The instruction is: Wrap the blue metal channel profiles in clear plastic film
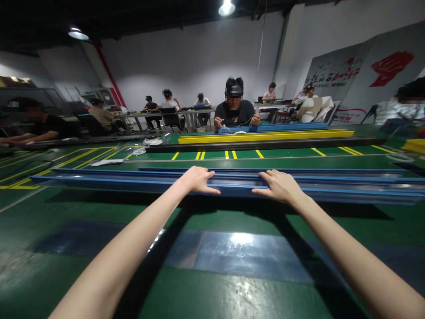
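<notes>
A long blue channel (235,191), like a trough-shaped profile, stretches across the view in front of me. My left hand (198,180) grips it left of its middle, thumb on the near wall and fingers over the top. In the same way my right hand (280,186) holds it further right. A dark shadow lies below the channel on the green table, and it looks tilted or slightly raised. Right behind it runs another blue strip (348,171), partly hidden by the held one; whether they touch I cannot tell.
A glossy clear plastic sheet (245,259) lies on the green table (212,297) nearest me. Beyond the blue pieces are a black strip (265,145) and a yellow channel (265,137). A person (235,106) opposite handles a thin white cable. Clear plastic (154,141) lies left of there.
</notes>
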A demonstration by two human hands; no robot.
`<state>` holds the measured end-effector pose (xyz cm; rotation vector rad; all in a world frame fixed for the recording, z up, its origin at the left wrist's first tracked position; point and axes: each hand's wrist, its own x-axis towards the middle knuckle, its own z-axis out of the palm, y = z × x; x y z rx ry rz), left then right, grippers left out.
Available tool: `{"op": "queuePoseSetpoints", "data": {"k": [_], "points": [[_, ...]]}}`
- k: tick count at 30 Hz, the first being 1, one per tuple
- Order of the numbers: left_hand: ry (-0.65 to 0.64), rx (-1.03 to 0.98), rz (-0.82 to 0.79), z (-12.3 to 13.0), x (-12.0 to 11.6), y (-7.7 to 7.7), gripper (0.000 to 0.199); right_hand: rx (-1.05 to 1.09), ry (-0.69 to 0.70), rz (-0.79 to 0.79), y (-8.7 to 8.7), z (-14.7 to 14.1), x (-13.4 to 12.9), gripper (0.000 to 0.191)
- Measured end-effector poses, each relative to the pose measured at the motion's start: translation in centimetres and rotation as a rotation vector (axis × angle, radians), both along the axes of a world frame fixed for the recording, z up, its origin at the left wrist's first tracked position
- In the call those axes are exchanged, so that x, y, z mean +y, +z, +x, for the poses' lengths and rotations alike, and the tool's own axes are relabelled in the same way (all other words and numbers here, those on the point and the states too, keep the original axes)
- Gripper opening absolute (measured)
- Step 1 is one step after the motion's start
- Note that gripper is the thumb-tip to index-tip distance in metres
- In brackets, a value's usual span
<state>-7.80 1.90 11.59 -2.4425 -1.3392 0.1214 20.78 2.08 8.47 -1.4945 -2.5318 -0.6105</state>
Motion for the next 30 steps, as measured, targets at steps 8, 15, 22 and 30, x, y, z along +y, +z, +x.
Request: {"op": "queuePoseSetpoints", "data": {"k": [8,15,22,30], "points": [[0.002,-0.038,-0.058,1.0,-1.1,-3.0,0.074,-0.020,-0.008,-0.047,-2.5,0.8,-1.2,0.068],[-0.006,-0.031,-0.084,1.3,-0.5,-4.8,0.077,-0.025,-0.044,-0.099,-3.9,0.7,-1.4,0.070],[-0.023,-0.032,-0.092,1.1,-0.2,-6.1,0.076,-0.012,-0.045,-0.127,-4.9,0.5,-1.3,0.071],[0.027,-0.096,-0.097,1.0,-0.9,-7.0,0.077,0.029,-0.036,-0.080,-6.0,0.6,-1.3,0.071]]}}
